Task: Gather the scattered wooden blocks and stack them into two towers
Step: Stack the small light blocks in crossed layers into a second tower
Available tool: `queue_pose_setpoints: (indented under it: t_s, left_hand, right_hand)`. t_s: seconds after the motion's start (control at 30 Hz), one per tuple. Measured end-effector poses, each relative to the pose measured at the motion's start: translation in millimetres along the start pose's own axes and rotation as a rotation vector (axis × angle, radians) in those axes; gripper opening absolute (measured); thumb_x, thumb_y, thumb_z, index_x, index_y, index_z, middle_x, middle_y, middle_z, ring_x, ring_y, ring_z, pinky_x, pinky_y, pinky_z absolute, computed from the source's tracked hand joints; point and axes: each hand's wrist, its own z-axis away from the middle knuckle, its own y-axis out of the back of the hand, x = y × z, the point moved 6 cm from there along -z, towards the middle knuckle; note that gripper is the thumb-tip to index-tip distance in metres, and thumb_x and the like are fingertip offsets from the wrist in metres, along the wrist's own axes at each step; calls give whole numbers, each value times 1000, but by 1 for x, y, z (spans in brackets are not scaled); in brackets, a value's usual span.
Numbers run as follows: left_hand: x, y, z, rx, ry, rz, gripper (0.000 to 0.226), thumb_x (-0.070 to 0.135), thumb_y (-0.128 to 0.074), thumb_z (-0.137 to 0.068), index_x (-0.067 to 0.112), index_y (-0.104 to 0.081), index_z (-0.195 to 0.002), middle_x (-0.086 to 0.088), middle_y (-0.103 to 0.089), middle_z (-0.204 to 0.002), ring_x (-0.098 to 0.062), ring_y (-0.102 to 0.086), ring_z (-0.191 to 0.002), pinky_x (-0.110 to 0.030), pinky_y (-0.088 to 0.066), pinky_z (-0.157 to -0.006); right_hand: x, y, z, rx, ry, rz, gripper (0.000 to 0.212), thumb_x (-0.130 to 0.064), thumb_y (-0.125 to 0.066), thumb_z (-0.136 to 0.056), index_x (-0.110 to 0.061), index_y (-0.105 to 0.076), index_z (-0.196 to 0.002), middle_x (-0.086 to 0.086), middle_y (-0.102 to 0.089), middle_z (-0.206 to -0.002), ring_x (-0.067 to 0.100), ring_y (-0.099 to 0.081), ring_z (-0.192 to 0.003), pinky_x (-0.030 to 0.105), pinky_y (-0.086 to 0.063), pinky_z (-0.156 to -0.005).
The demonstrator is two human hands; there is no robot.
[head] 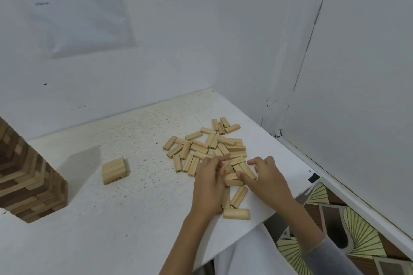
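Loose blocks (210, 147): pale wood, scattered in a heap right of centre on the table (134, 219), many overlapping and lying at all angles; far end of the heap near the right wall.
Left hand (209, 183): lower centre, back of hand up, fingers curled down onto the near edge of the heap with the thumb tucked against them, gripping a few of the loose blocks.
Right hand (266, 176): just right of the left hand, apart from it, resting on the same near edge; fingers lightly bent and spread, thumb stretched towards the left hand and lying on a block; no block plainly clasped.
Single block (236, 213): lying alone below the hands, close to the table's front edge, just beside the left wrist.
Flat layer (115, 170): left of centre, several blocks packed side by side into a low square, well apart from the heap.
Tall tower (29, 185): far left edge, built of light and dark blocks in crossed layers, top cut off by the frame.
Paper sheet (73, 6): upper left on the wall, printed text too blurred to read.
Patterned floor (335, 219): lower right, beyond the table corner, fan motifs in yellow and brown.
Grey sleeve (330, 257): bottom right, covering the right forearm.
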Motion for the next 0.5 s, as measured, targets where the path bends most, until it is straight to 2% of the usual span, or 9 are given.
queue_pose_setpoints:
  t_s: [0.1,0.2,0.3,0.4,0.47,0.5]
  left_hand:
    - [0,3,2,45,37,50,36,1,-48,-96,29,-61,-115,9,-51,-102,-1,-52,-92,-10,-43,-76]
    - [-1,6,4,47,82,127,35,4,-46,-98,34,-57,-112,5,-50,-104,3,-52,-88,-10,-43,-71]
    - [-4,10,7,54,117,195,34,3,-48,-97,31,-59,-113,2,-50,-105,-2,-54,-90,-17,-48,-75]
    - [-7,17,10,92,163,264,32,3,-51,-96,26,-62,-116,1,-53,-106,-9,-56,-92,-28,-53,-78]
    - [-9,22,12,120,193,310,29,5,-53,-96,26,-62,-115,-1,-54,-105,-12,-56,-91,-24,-53,-73]
    - [-10,26,13,137,203,326,29,6,-54,-96,26,-62,-114,-1,-55,-103,-12,-57,-89,-21,-51,-71]
  right_hand:
    - [-5,-2,4,96,5,14,41,-47,-63,-87,-18,-56,-116,-1,-41,-106,21,-54,-102,33,-45,-85]
    - [-5,-2,3,118,-9,-183,33,-34,-73,-83,-18,-55,-106,-2,-48,-101,14,-50,-95,27,-38,-73]
    - [-9,2,4,154,21,-360,22,-21,-74,-82,-19,-55,-93,-3,-60,-95,13,-55,-92,25,-38,-66]
    - [-16,10,6,271,121,-366,16,-18,-69,-87,-20,-58,-99,-7,-58,-84,7,-53,-81,25,-36,-66]
    - [-27,14,9,305,206,-384,17,-17,-64,-92,-21,-59,-108,-15,-51,-73,0,-46,-67,21,-34,-62]
    - [-33,13,10,280,240,-418,18,-17,-61,-94,-21,-59,-111,-14,-54,-73,1,-48,-64,21,-37,-61]
